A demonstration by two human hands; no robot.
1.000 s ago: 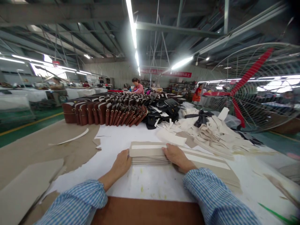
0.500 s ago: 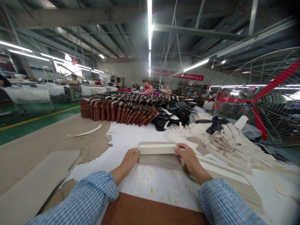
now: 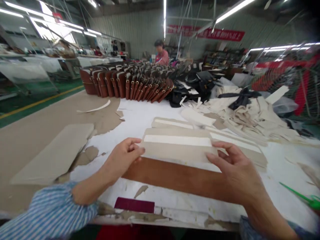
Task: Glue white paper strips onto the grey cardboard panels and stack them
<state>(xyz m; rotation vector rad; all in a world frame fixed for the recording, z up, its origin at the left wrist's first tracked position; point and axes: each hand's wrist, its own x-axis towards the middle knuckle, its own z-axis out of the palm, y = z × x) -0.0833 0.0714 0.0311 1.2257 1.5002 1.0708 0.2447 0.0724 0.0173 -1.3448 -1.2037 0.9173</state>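
A beige panel (image 3: 175,152) with a white strip (image 3: 177,140) along it is held up at both short ends. My left hand (image 3: 122,158) pinches its left end, and my right hand (image 3: 235,170) grips the right end between thumb and fingers. Beneath the panel's near edge lies a brown leather piece (image 3: 175,176), partly covered by the panel and my right hand. Just behind is another beige panel (image 3: 160,124) with a white strip. More striped beige panels (image 3: 252,155) are stacked beyond my right hand.
Plain beige boards (image 3: 55,153) lie at left. Brown bags (image 3: 120,85) stand in rows at the back, beside black bags (image 3: 197,83) and beige scraps (image 3: 260,113). A maroon piece (image 3: 135,205) is at the near edge, a green tool (image 3: 310,200) at right. A person (image 3: 162,56) works beyond.
The held panel has come off the stack toward me, over the brown leather piece. Both hands moved nearer with it, and the head view has tilted down.
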